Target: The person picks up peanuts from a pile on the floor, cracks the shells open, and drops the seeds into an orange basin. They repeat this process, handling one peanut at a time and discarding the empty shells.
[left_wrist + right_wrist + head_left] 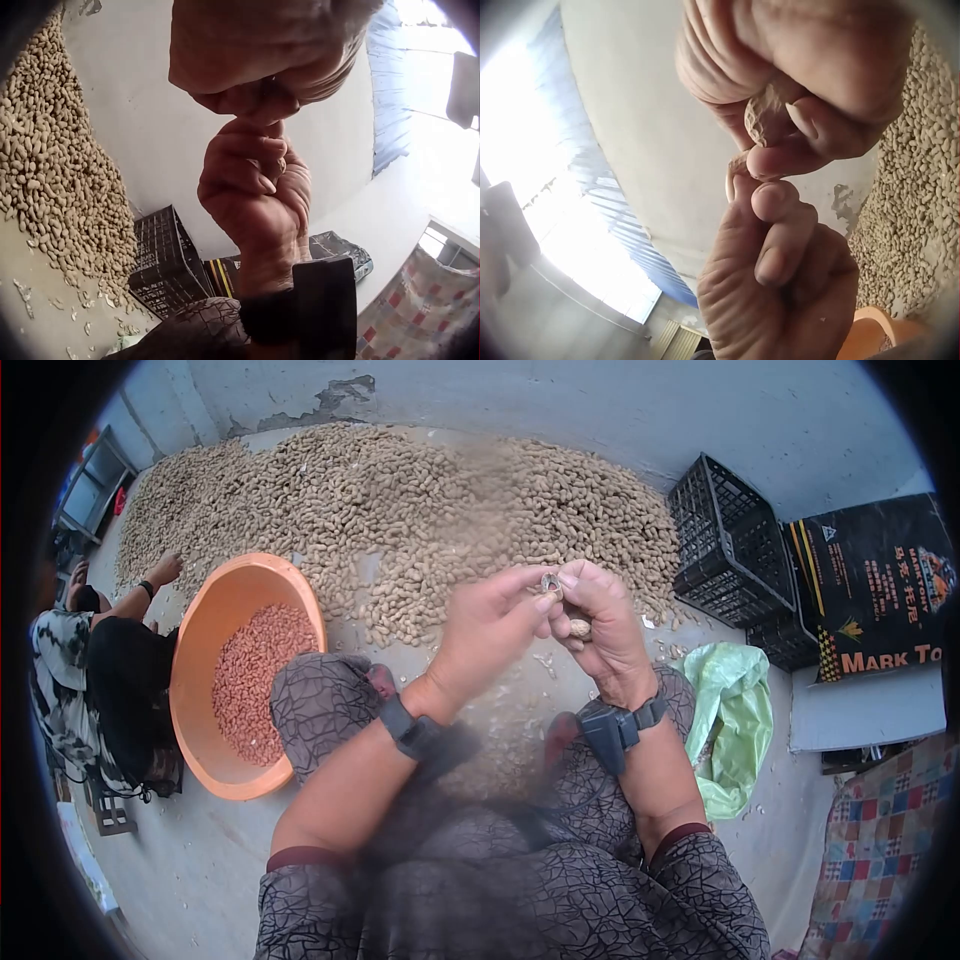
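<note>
Between the thumbs and fingertips of both hands is a cracked-open peanut shell point(550, 584), held up over the lap. My left hand point(488, 628) pinches it from one side; in the right wrist view part of the peanut shell point(737, 163) shows at the left fingertips. From the other side my right hand point(610, 635) pinches it with thumb and forefinger. Its lower fingers curl round a second, whole peanut point(579, 628), and this wrinkled whole peanut point(765, 116) is plain in the right wrist view.
A wide heap of unshelled peanuts point(400, 490) lies along the wall. To the left stands an orange basin point(185, 690) of shelled kernels point(260, 680), with another person point(110, 660) beyond it. On the right are a green plastic bag point(735, 705), a black crate point(725, 545) and a printed black sack point(875, 580).
</note>
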Motion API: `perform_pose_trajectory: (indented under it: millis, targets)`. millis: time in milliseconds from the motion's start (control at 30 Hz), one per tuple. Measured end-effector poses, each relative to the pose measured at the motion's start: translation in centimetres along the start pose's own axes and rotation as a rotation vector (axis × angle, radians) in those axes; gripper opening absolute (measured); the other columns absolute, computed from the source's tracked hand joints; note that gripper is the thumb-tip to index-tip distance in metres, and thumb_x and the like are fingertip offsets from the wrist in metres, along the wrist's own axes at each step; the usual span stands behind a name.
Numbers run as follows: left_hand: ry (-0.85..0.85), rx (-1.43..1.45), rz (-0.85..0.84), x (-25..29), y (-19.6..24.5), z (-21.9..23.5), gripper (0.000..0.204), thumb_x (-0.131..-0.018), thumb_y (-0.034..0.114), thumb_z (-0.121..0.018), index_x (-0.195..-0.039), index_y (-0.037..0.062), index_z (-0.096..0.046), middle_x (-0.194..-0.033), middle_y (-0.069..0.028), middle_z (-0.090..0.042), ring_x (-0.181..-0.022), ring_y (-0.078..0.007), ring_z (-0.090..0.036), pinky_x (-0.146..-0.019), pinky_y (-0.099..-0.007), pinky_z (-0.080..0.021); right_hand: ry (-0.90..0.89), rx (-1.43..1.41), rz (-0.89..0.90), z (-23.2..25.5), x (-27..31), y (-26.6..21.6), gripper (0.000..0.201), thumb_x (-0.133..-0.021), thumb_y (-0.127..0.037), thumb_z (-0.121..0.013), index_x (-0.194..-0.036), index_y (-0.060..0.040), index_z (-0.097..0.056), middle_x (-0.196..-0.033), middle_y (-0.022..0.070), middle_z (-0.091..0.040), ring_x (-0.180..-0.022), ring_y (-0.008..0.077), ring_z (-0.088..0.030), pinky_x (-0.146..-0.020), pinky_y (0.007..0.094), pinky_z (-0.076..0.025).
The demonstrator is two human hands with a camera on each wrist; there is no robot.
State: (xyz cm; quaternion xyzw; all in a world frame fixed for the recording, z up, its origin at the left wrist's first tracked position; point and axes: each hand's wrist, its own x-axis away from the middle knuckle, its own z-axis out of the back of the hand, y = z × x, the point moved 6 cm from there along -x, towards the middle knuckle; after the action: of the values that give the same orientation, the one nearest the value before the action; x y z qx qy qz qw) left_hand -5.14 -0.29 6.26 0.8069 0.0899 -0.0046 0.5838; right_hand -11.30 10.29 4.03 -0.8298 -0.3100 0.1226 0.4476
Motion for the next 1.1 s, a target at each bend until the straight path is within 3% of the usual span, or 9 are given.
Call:
perform_pose_trajectory:
  millis: [100, 167, 200, 267, 367, 467, 533, 567, 1100]
  targets:
    - [-0.01, -0.116, -0.037, 0.2, 0.3, 0.1, 0.023, -0.088, 0.011, -0.058, -0.108, -0.0001, -0.059, -0.074, -0.0025, -0.063, -0.053, -0.0006, -0.048, -0.043, -0.0149, -0.037, 0.035, 0.1, 0.029, -0.1, 0.1, 0.0, 0.012, -0.085, -0.013, -0.06, -0.088, -0.001, -0.057, -0.068, 0.0033, -0.055, -0.051, 0.0048, -0.048, -0.04, 0.0147, -0.034]
    - [0.07, -0.16, -0.041, 0.1, -0.3, 0.9, 0.02, -0.088, 0.011, -0.058, -0.105, 0.0001, -0.061, -0.07, -0.001, -0.062, -0.049, 0.0, -0.046, -0.042, -0.0151, -0.036, 0.066, 0.173, 0.041, -0.2, 0.2, -0.2, 0.013, -0.086, -0.013, -0.06, -0.088, -0.0008, -0.058, -0.07, 0.0042, -0.057, -0.053, 0.0054, -0.051, -0.042, 0.0148, -0.036]
    - [0.07, -0.16, -0.041, 0.0, -0.1, 1.0, 0.02, -0.088, 0.011, -0.058, -0.105, 0.0001, -0.061, -0.07, -0.001, -0.062, -0.049, 0.0, -0.046, -0.042, -0.0151, -0.036, 0.06, 0.308, 0.126, -0.5, 0.3, -0.8, 0.013, -0.085, -0.013, -0.06, -0.09, -0.0004, -0.059, -0.072, 0.0051, -0.059, -0.055, 0.006, -0.053, -0.044, 0.0153, -0.039]
    - [0.094, -0.377, -0.012, -0.2, 0.5, 1.5, 0.013, -0.085, 0.009, -0.056, -0.089, -0.0015, -0.063, -0.072, -0.0039, -0.063, -0.064, -0.0066, -0.057, -0.058, -0.022, -0.046, 0.054, 0.444, 0.211, -0.9, 0.5, -1.4, 0.014, -0.085, -0.013, -0.06, -0.092, 0.0001, -0.06, -0.074, 0.0059, -0.06, -0.056, 0.0066, -0.055, -0.046, 0.0159, -0.041]
    - [0.066, -0.437, -0.144, -0.2, 0.6, 1.3, 0.015, -0.085, 0.013, -0.056, -0.086, -0.0002, -0.064, -0.069, -0.0048, -0.063, -0.062, -0.0079, -0.057, -0.057, -0.0234, -0.045, 0.05, 0.468, 0.248, -1.0, 0.6, -1.7, 0.02, -0.085, -0.01, -0.059, -0.1, 0.0028, -0.06, -0.076, 0.0065, -0.064, -0.055, 0.0048, -0.053, -0.045, 0.0149, -0.037]
    - [-0.007, -0.537, -0.077, -0.1, 0.4, 1.5, 0.018, -0.085, 0.015, -0.055, -0.085, -0.0008, -0.064, -0.067, -0.005, -0.063, -0.062, -0.0094, -0.058, -0.057, -0.0244, -0.046, -0.015, 0.535, 0.193, -1.0, 0.7, -1.8, 0.022, -0.085, -0.01, -0.058, -0.102, 0.0037, -0.061, -0.077, 0.0057, -0.064, -0.055, 0.0048, -0.053, -0.045, 0.0151, -0.037]
    - [-0.023, -0.525, -0.045, 0.0, 0.3, 1.6, 0.017, -0.088, 0.014, -0.055, -0.09, 0.0012, -0.065, -0.068, -0.0016, -0.062, -0.06, -0.0055, -0.053, -0.054, -0.0211, -0.042, -0.011, 0.56, 0.177, -1.1, 0.8, -1.9, 0.016, -0.083, -0.009, -0.06, -0.093, 0.0017, -0.066, -0.076, 0.0037, -0.063, -0.057, 0.0067, -0.056, -0.05, 0.0186, -0.045]
    - [-0.04, -0.513, -0.014, 0.0, 0.1, 1.6, 0.017, -0.09, 0.014, -0.054, -0.095, 0.0032, -0.066, -0.07, 0.0019, -0.062, -0.059, -0.0016, -0.048, -0.051, -0.0178, -0.039, -0.012, 0.56, 0.176, -1.2, 0.8, -2.0, 0.016, -0.083, -0.009, -0.06, -0.093, 0.0017, -0.066, -0.076, 0.0037, -0.063, -0.057, 0.0067, -0.056, -0.05, 0.0186, -0.045]
    - [-0.088, -0.642, -0.034, 0.1, 0.3, 1.2, 0.02, -0.089, 0.01, -0.048, -0.098, 0.0017, -0.064, -0.069, 0.0015, -0.061, -0.06, -0.0024, -0.049, -0.052, -0.0196, -0.04, -0.016, 0.763, 0.292, -1.7, 1.0, -2.2, 0.014, -0.079, -0.006, -0.061, -0.091, 0.0014, -0.067, -0.074, 0.0044, -0.062, -0.057, 0.0066, -0.055, -0.049, 0.0195, -0.043]
